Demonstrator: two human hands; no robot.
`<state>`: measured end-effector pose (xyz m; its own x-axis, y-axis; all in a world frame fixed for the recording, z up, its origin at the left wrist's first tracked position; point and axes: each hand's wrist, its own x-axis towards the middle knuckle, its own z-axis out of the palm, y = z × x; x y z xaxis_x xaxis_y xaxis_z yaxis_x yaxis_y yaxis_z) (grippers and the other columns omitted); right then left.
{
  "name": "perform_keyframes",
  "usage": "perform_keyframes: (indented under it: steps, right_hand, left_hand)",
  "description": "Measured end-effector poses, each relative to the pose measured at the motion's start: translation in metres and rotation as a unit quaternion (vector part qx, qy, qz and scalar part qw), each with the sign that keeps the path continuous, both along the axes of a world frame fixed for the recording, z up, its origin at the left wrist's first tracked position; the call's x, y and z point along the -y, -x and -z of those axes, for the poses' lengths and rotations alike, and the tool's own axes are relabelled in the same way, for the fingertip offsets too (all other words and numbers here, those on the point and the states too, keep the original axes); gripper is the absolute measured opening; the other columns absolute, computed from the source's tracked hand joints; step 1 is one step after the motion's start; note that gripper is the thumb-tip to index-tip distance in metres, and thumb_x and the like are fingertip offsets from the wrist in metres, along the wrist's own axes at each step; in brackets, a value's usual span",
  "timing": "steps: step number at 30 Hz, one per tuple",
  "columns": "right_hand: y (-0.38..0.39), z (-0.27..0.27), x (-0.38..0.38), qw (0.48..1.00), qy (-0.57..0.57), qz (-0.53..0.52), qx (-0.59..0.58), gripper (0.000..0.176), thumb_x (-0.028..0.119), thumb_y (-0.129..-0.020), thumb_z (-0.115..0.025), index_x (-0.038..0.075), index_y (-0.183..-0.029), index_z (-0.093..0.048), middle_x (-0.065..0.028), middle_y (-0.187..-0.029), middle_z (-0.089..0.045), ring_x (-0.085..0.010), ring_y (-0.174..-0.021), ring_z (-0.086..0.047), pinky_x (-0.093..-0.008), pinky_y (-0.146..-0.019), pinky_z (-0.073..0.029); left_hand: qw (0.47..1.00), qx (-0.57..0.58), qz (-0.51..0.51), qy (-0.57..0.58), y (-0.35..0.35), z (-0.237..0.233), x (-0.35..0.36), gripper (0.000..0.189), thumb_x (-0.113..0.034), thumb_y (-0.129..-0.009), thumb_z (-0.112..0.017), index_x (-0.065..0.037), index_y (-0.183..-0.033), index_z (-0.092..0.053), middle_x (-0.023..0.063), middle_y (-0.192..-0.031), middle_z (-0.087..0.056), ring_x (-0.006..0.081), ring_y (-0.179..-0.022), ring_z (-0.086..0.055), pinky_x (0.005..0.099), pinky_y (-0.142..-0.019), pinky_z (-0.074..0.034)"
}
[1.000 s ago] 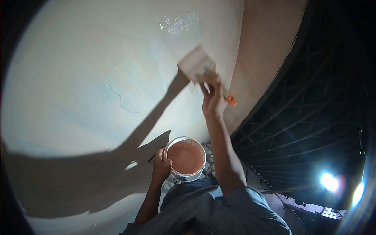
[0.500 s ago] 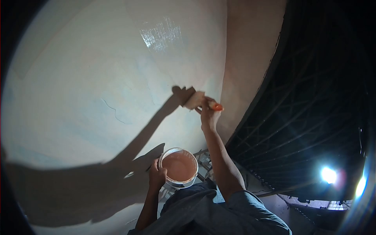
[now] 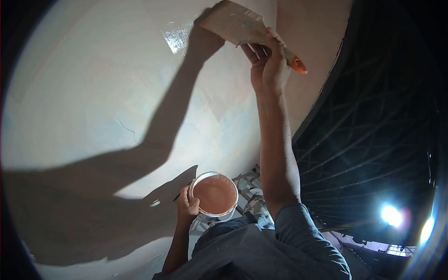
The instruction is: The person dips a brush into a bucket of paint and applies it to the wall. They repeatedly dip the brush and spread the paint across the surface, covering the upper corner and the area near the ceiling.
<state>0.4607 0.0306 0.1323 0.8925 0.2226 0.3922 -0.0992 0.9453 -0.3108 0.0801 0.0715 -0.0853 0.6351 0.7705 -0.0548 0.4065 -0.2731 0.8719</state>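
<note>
My right hand [image 3: 266, 65] is raised high and grips a wide paintbrush [image 3: 242, 25] with an orange handle tip; its bristles press flat against the pale wall [image 3: 93, 84] near the top of the view. A wet, shiny patch of paint [image 3: 175, 39] shows just left of the brush. My left hand [image 3: 187, 205] holds a white bucket [image 3: 213, 193] by its rim, low in the view; the bucket is filled with salmon-pink paint. My arm throws a long dark shadow across the wall.
A thin crack [image 3: 126, 128] runs through the wall at the left. A dark metal grille [image 3: 368, 140] stands to the right of the wall edge. Bright lamps [image 3: 392, 215] glare at the lower right. Rungs of a ladder or scaffold [image 3: 245, 179] show below the bucket.
My right hand has swept the brush up the wall from mid-height to near the top. The bucket in my left hand has stayed almost in place.
</note>
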Motion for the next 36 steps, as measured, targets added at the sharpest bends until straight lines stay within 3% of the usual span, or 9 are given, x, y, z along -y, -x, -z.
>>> perform_keyframes:
  steps: [7,11,13,18,21,28,31,35,36]
  right_hand:
    - [0.025,0.176,-0.005,0.979,0.106,-0.039,-0.168,0.029,0.022,-0.089,-0.062,0.008,-0.113,-0.054,-0.0113,-0.120,-0.053,-0.0268,-0.109,-0.056,-0.0485,-0.089,-0.053]
    - [0.040,0.266,0.013,0.953,0.200,-0.013,-0.228,0.024,0.021,-0.089,-0.063,0.005,-0.107,-0.056,-0.0110,-0.110,-0.058,-0.0253,-0.094,-0.063,-0.0446,-0.080,-0.058]
    - [0.037,0.264,0.015,0.930,0.269,0.052,-0.243,0.021,0.017,-0.089,-0.063,0.002,-0.103,-0.059,-0.0114,-0.099,-0.061,-0.0236,-0.079,-0.067,-0.0383,-0.069,-0.061]
    - [0.015,0.209,0.010,0.913,0.348,0.105,-0.185,0.019,0.011,-0.089,-0.061,-0.002,-0.104,-0.060,-0.0138,-0.101,-0.060,-0.0214,-0.085,-0.065,-0.0357,-0.069,-0.062]
    - [-0.001,0.142,0.004,0.938,0.294,0.123,-0.133,0.023,0.012,-0.089,-0.061,0.000,-0.109,-0.058,-0.0139,-0.103,-0.059,-0.0227,-0.088,-0.064,-0.0368,-0.070,-0.062]
    - [-0.040,0.061,0.014,0.994,0.082,0.046,-0.049,0.030,0.019,-0.085,-0.065,0.006,-0.111,-0.055,-0.0137,-0.109,-0.058,-0.0278,-0.095,-0.063,-0.0443,-0.080,-0.059]
    - [-0.052,0.118,0.004,0.993,0.085,0.000,-0.088,0.033,0.021,-0.087,-0.064,0.007,-0.115,-0.054,-0.0134,-0.112,-0.055,-0.0285,-0.106,-0.058,-0.0474,-0.090,-0.054]
    - [-0.036,0.271,0.003,0.970,0.124,-0.007,-0.209,0.028,0.019,-0.090,-0.061,0.005,-0.114,-0.053,-0.0125,-0.110,-0.058,-0.0271,-0.094,-0.063,-0.0477,-0.081,-0.058]
    - [-0.005,0.312,0.022,0.927,0.251,0.025,-0.278,0.029,0.017,-0.090,-0.061,0.004,-0.115,-0.053,-0.0121,-0.110,-0.059,-0.0262,-0.094,-0.063,-0.0463,-0.079,-0.059]
  left_hand:
    - [0.996,-0.087,-0.019,0.004,-0.005,0.004,-0.007,0.047,-0.001,-0.074,-0.053,0.003,-0.121,-0.048,0.0165,-0.098,-0.062,0.0220,-0.086,-0.062,0.0337,-0.078,-0.050]
    - [0.995,-0.067,-0.048,0.052,-0.011,-0.004,-0.002,0.049,0.000,-0.072,-0.054,0.004,-0.121,-0.048,0.0198,-0.099,-0.062,0.0245,-0.085,-0.065,0.0350,-0.075,-0.053]
    - [0.995,-0.080,-0.041,0.046,-0.010,0.002,-0.008,0.049,0.000,-0.072,-0.055,0.004,-0.121,-0.048,0.0210,-0.100,-0.062,0.0251,-0.084,-0.066,0.0351,-0.075,-0.054]
    - [0.988,-0.116,-0.059,0.082,-0.016,-0.006,-0.008,0.049,-0.001,-0.072,-0.052,0.004,-0.121,-0.049,0.0195,-0.101,-0.062,0.0252,-0.087,-0.064,0.0348,-0.078,-0.052]
    - [0.997,-0.055,0.007,-0.061,-0.002,0.017,-0.015,0.048,-0.001,-0.073,-0.050,0.004,-0.120,-0.049,0.0170,-0.101,-0.062,0.0236,-0.091,-0.063,0.0339,-0.081,-0.050]
    - [0.999,0.000,-0.017,0.030,-0.002,0.018,-0.008,0.045,0.000,-0.073,-0.050,0.004,-0.118,-0.050,0.0137,-0.100,-0.061,0.0199,-0.087,-0.059,0.0305,-0.081,-0.047]
    - [1.000,0.010,-0.016,-0.005,-0.003,0.021,-0.007,0.045,0.000,-0.073,-0.050,0.003,-0.119,-0.050,0.0136,-0.098,-0.060,0.0198,-0.086,-0.059,0.0303,-0.080,-0.047]
    - [0.997,-0.074,-0.024,0.010,-0.002,0.018,-0.006,0.045,0.001,-0.073,-0.050,0.003,-0.119,-0.051,0.0149,-0.098,-0.061,0.0210,-0.087,-0.061,0.0324,-0.082,-0.048]
    - [0.995,-0.087,-0.043,0.023,-0.003,0.025,-0.008,0.045,0.001,-0.073,-0.051,0.003,-0.119,-0.051,0.0156,-0.099,-0.062,0.0216,-0.089,-0.062,0.0337,-0.083,-0.048]
